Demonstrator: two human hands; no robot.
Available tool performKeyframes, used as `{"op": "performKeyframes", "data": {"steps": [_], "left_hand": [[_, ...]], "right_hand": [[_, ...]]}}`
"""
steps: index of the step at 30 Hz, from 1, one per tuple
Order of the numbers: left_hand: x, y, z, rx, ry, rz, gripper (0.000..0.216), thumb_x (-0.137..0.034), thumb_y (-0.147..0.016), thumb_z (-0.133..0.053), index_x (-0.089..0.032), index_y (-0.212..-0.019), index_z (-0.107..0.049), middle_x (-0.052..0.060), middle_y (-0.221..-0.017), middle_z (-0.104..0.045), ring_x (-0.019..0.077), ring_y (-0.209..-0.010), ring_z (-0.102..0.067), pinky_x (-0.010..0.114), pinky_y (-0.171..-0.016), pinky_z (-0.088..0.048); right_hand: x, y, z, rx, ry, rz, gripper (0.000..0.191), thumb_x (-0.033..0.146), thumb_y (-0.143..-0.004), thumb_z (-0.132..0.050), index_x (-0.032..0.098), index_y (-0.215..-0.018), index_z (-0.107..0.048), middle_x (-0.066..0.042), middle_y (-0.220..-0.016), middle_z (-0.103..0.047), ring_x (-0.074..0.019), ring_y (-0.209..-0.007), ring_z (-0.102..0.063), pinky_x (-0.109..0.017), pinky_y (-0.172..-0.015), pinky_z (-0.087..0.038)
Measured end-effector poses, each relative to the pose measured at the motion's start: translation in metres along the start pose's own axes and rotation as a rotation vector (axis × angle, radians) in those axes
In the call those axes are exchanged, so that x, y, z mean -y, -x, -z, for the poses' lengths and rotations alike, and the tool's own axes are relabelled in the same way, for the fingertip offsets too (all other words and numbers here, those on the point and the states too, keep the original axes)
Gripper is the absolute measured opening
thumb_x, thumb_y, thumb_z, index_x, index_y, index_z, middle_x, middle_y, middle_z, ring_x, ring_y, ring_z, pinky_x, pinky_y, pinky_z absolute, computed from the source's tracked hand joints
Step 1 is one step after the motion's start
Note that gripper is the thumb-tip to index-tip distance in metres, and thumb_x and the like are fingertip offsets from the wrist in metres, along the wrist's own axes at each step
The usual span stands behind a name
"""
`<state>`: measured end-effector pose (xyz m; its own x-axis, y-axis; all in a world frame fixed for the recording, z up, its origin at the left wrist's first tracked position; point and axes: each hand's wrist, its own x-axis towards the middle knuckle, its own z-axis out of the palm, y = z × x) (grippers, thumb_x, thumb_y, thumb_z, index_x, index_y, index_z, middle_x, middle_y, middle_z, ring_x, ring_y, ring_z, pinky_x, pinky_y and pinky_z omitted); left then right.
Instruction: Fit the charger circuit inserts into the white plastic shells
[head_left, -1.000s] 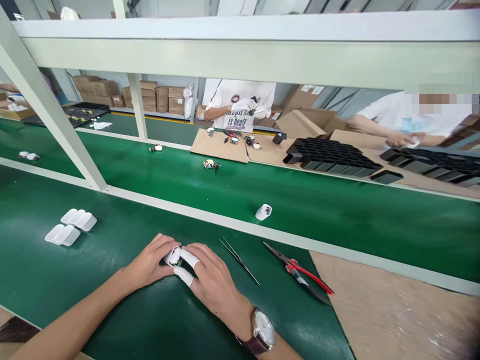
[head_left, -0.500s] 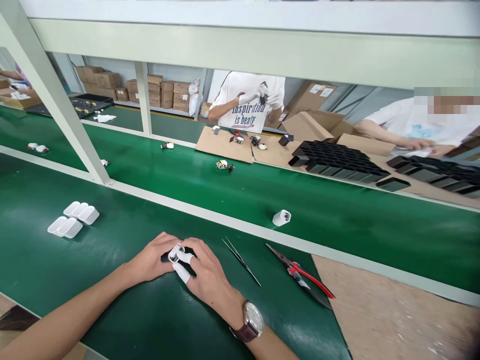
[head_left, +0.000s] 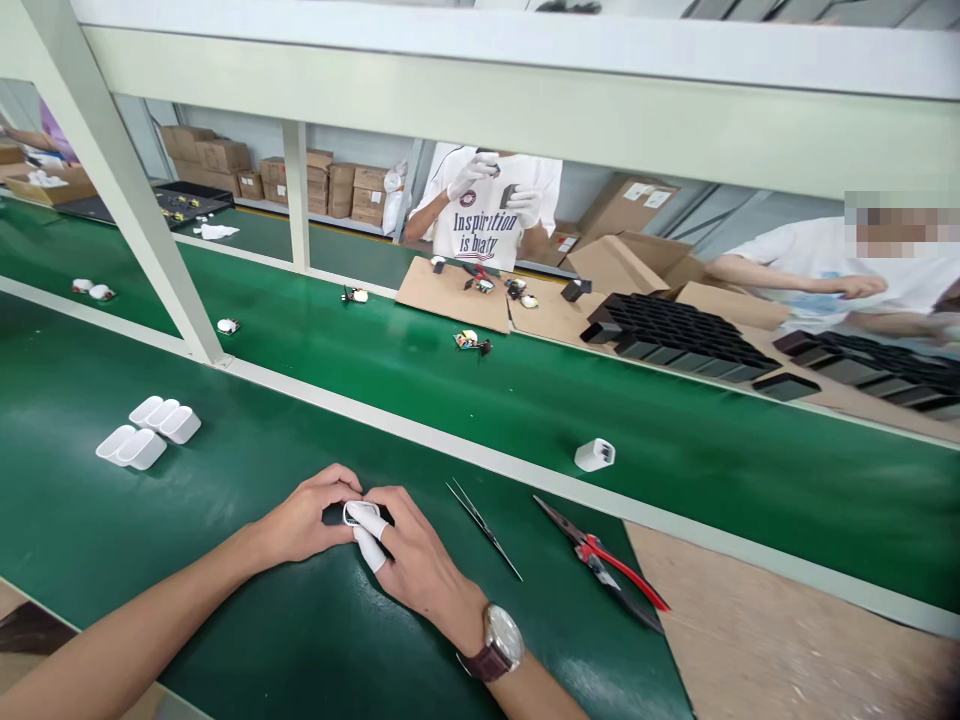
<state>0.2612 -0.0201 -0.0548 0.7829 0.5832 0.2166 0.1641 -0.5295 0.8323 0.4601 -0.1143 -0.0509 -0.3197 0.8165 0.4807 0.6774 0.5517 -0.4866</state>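
Note:
My left hand (head_left: 309, 520) is closed on the left side of a small white plastic case (head_left: 349, 512), thumb and fingers around it. From the other side my right hand (head_left: 416, 550) grips the same case. White finger cots cover two of its fingers, and one of these lies over the case's opening. Those fingers hide most of what is inside. To the right of my right hand lie metal tweezers (head_left: 486, 530) and long-nose pliers (head_left: 600, 560) with red and black handles.
Several empty white cases (head_left: 142, 448) stand at the left. Behind a pale rail, a green conveyor belt (head_left: 360, 350) carries a white case (head_left: 595, 455) and small circuit boards (head_left: 469, 341). Black cases (head_left: 675, 335) fill the far side, where co-workers sit. A slanted post (head_left: 142, 200) rises at left.
Things on the belt have shifted right. My right fingers now cover more of the case's opening. The co-worker opposite has moved their gloved hands apart.

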Motion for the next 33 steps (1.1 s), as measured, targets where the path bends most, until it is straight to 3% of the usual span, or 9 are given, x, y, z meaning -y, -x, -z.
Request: {"op": "performKeyframes", "data": {"steps": [4,9,13,15,20,23,27,30,33], "left_hand": [[0.001,0.001,0.0,0.013,-0.001,-0.003,0.015,-0.024,-0.094,-0.075,-0.022,-0.109,-0.072,0.007,-0.116,-0.063,0.0213,-0.105,-0.066,0.034,-0.093,-0.055],[0.002,0.001,0.0,0.013,0.007,0.011,0.017,-0.027,-0.094,-0.076,-0.022,-0.109,-0.073,0.008,-0.117,-0.063,0.022,-0.105,-0.067,0.034,-0.092,-0.056],[0.002,0.0,-0.001,0.014,-0.01,-0.011,0.017,-0.03,-0.094,-0.076,-0.022,-0.109,-0.073,0.008,-0.116,-0.064,0.0225,-0.106,-0.067,0.034,-0.094,-0.057],[0.002,0.001,-0.001,0.011,-0.033,-0.012,0.017,-0.031,-0.095,-0.074,-0.022,-0.11,-0.073,0.007,-0.117,-0.064,0.0224,-0.106,-0.068,0.034,-0.095,-0.058],[-0.001,0.01,0.004,-0.033,-0.194,-0.101,0.05,-0.037,-0.092,-0.079,-0.026,-0.137,-0.06,0.011,-0.136,-0.061,0.0244,-0.111,-0.069,0.037,-0.096,-0.061],[-0.001,0.013,0.006,-0.024,-0.296,-0.265,0.02,-0.029,-0.102,-0.065,-0.025,-0.121,-0.069,0.009,-0.127,-0.066,0.0219,-0.107,-0.07,0.033,-0.091,-0.061],[0.001,0.009,0.004,-0.05,-0.289,-0.375,0.016,-0.021,-0.106,-0.057,-0.022,-0.104,-0.073,0.008,-0.119,-0.069,0.0183,-0.096,-0.07,0.029,-0.078,-0.06],[0.003,0.003,0.001,-0.071,-0.277,-0.368,0.017,-0.021,-0.106,-0.057,-0.02,-0.097,-0.072,0.009,-0.117,-0.07,0.0186,-0.095,-0.07,0.029,-0.078,-0.059],[0.001,0.002,-0.003,-0.097,-0.285,-0.307,0.017,-0.023,-0.105,-0.058,-0.021,-0.1,-0.074,0.009,-0.117,-0.07,0.0196,-0.101,-0.071,0.031,-0.087,-0.06]], "right_hand": [[0.0,0.003,0.001,0.042,0.158,0.055,0.034,0.006,-0.097,-0.051,0.018,-0.127,-0.062,-0.016,-0.117,-0.063,-0.0291,-0.103,-0.059,-0.047,-0.083,-0.057],[-0.002,0.006,0.001,-0.023,0.125,0.058,0.039,0.008,-0.1,-0.052,0.018,-0.138,-0.056,-0.015,-0.118,-0.065,-0.0272,-0.101,-0.062,-0.045,-0.083,-0.058],[-0.001,0.005,0.004,0.014,0.155,0.066,0.04,0.007,-0.1,-0.053,0.018,-0.138,-0.057,-0.015,-0.12,-0.066,-0.0293,-0.107,-0.063,-0.048,-0.087,-0.058],[-0.001,0.004,0.009,0.025,0.135,0.025,0.042,0.014,-0.103,-0.055,0.022,-0.144,-0.054,-0.013,-0.121,-0.067,-0.0279,-0.109,-0.065,-0.047,-0.091,-0.059],[-0.018,0.019,0.036,-0.07,0.242,-0.165,0.046,0.033,-0.106,-0.056,0.021,-0.15,-0.048,-0.016,-0.135,-0.061,-0.0309,-0.12,-0.063,-0.051,-0.1,-0.058],[-0.04,0.045,0.051,-0.099,0.482,-0.276,0.034,0.028,-0.105,-0.052,0.016,-0.137,-0.059,-0.019,-0.128,-0.062,-0.0356,-0.112,-0.065,-0.058,-0.094,-0.059],[-0.055,0.074,0.057,-0.083,0.638,-0.298,0.026,0.016,-0.102,-0.042,0.016,-0.107,-0.067,-0.017,-0.102,-0.066,-0.0326,-0.085,-0.066,-0.054,-0.075,-0.061],[-0.043,0.068,0.053,-0.139,0.504,-0.278,0.026,0.012,-0.102,-0.041,0.018,-0.113,-0.064,-0.012,-0.099,-0.066,-0.0273,-0.085,-0.067,-0.045,-0.075,-0.062],[-0.016,0.048,0.046,-0.139,0.322,-0.198,0.029,0.014,-0.104,-0.042,0.021,-0.128,-0.058,-0.009,-0.105,-0.066,-0.0212,-0.085,-0.069,-0.034,-0.074,-0.061]]}}
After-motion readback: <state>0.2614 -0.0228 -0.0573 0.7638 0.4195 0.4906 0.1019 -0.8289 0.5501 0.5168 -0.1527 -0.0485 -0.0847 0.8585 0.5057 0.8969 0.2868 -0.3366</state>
